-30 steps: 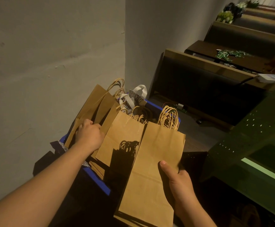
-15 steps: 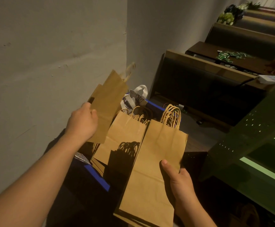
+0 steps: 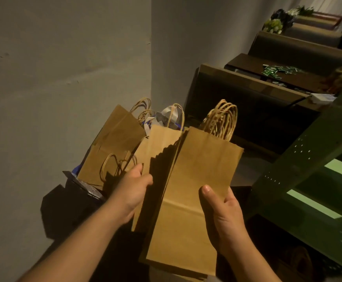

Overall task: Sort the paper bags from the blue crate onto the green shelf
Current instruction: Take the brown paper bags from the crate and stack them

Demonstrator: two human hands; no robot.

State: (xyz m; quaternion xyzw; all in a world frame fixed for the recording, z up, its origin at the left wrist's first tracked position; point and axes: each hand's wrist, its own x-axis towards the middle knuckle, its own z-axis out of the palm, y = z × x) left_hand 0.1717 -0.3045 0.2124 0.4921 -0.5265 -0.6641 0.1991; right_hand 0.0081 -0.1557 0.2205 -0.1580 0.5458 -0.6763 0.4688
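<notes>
Bags [image 3: 196, 180] sat clamped in my right grip [image 3: 225, 212], left grip [image 3: 134, 186] pinching another against them; I feared the loose stack fanning apart and slipping.

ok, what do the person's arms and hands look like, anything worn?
Both forearms are bare: no sleeves in view. The left hand and right hand wear no gloves, and no rings, watch or bands show. The right thumbnail is short and unpainted. Dim light may hide small details.

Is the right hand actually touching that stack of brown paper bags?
Touching. The head view shows the right hand gripping the stack of paper bags: its thumb lies flat on the front bag's face and its fingers wrap behind the right edge.
</notes>
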